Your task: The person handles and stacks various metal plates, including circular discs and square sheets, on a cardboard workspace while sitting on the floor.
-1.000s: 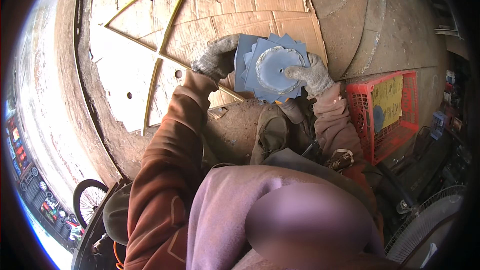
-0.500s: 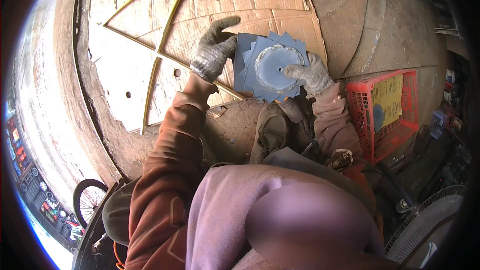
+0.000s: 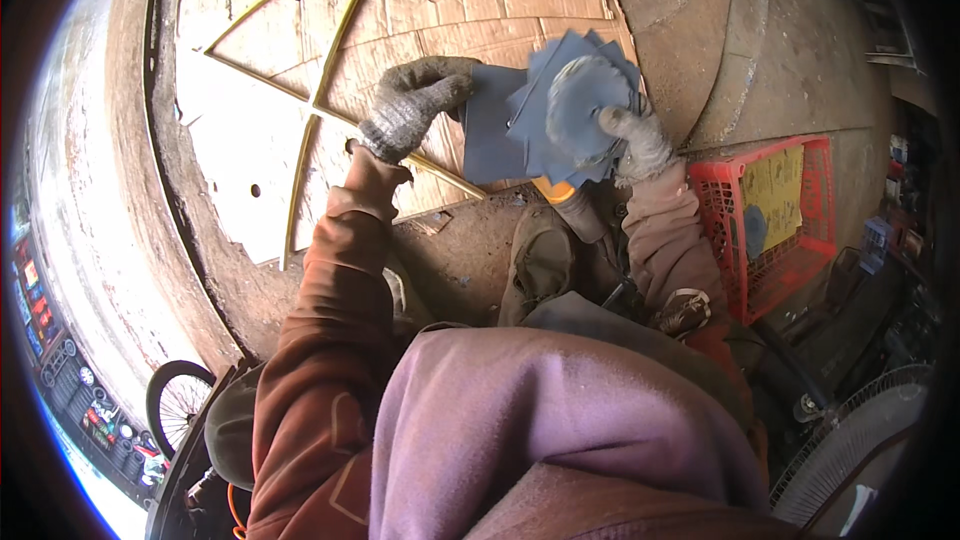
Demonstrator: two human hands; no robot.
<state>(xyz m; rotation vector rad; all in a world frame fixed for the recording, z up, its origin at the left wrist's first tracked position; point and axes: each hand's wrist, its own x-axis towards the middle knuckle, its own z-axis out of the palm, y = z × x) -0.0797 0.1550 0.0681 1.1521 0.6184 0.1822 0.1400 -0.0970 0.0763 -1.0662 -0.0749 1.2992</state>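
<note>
My left hand (image 3: 415,105), in a grey knit glove, is closed on the left edge of a square blue-grey sheet (image 3: 490,125). The sheet's right side runs under or against a fanned stack of similar square sheets (image 3: 545,70). On top of that stack lies a round blue-grey disc (image 3: 590,105) with a ragged whitish rim. My gloved right hand (image 3: 640,140) grips disc and stack together at their right side, thumb on the disc's face. The fingers underneath are hidden. The stack is tilted and slightly blurred.
Below the stack, a tool with an orange part (image 3: 553,190) stands near my shoe (image 3: 542,265). Cardboard (image 3: 460,0) with crossed yellowish strips (image 3: 325,80) covers the floor ahead. At right sits a red plastic crate (image 3: 735,250) with a yellow sheet inside; a fan (image 3: 850,450) is lower right.
My left hand has closed on the leftmost square sheet, more of which now shows. My right hand has tilted the stack and disc and shifted them to the right, apart from that sheet.
</note>
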